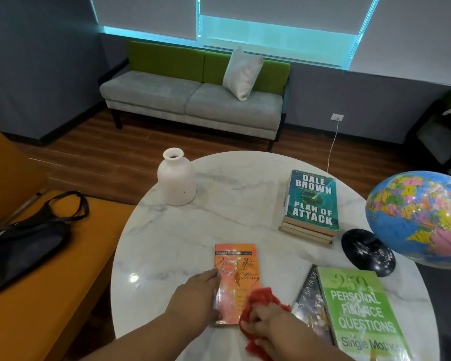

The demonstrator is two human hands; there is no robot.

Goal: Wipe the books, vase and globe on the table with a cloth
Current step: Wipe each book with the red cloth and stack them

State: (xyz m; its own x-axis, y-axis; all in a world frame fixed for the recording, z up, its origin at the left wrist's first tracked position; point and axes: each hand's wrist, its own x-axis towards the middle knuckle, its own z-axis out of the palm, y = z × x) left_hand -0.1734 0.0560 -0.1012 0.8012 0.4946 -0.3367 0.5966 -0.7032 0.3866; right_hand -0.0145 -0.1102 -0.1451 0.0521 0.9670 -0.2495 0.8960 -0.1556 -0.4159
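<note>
Cloth clenched in R hand, L hand flat on left edge of orange book

The table is white marble with grey veins; the vase at its far left edge is plain white. Near the front edge are an orange book with dark script and a red cloth. Toward the front right are a green book with white lettering and a dark book. By the right edge are a teal book lettered white, and a blue globe patched yellow, pink, orange and green on a black stand flecked white.
</note>
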